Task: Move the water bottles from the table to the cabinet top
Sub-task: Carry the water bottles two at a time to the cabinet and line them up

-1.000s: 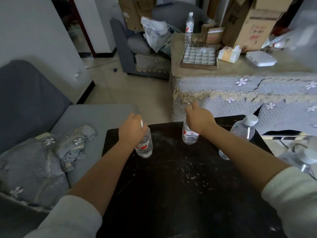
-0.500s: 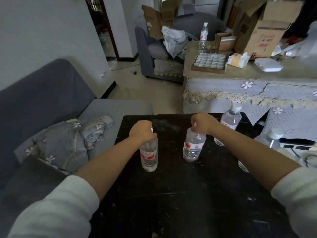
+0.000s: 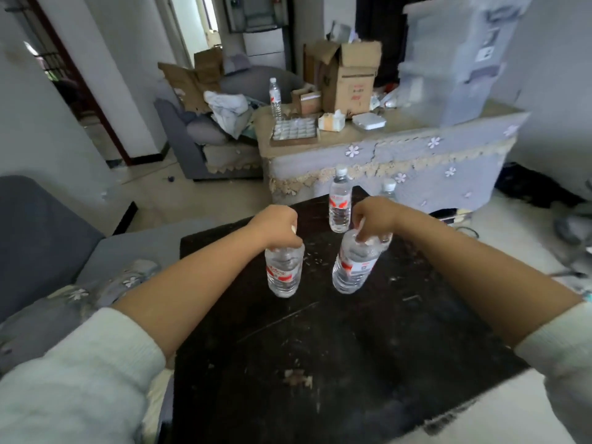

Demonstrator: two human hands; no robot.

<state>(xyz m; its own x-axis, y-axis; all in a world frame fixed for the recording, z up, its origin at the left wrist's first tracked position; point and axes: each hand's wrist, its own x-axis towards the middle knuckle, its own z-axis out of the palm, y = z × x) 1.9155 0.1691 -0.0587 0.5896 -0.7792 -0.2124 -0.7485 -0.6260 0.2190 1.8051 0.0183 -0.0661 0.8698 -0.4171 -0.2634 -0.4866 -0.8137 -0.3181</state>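
Note:
My left hand [image 3: 278, 226] grips the neck of a clear water bottle [image 3: 283, 271] with a red label, held upright above the dark table [image 3: 320, 341]. My right hand [image 3: 373, 216] grips the top of a second water bottle [image 3: 354, 267], which tilts to the left. A third bottle [image 3: 340, 200] stands at the table's far edge, and the cap of a fourth [image 3: 388, 187] shows just behind my right hand. Beyond the table is the cabinet top [image 3: 400, 126] under a flowered cloth, with one bottle [image 3: 275, 98] standing at its left end.
On the cabinet sit a tray of small cells [image 3: 295, 132], a tissue box [image 3: 332, 120], a white flat box [image 3: 369, 120], cardboard boxes [image 3: 347, 79] and a large translucent bin [image 3: 461, 56]. A grey sofa [image 3: 38, 238] lies left; an armchair [image 3: 205, 136] stands behind.
Both hands have lifted their bottles off the table and drawn them nearer. The view has risen and tilted up, showing more of the cabinet and room.

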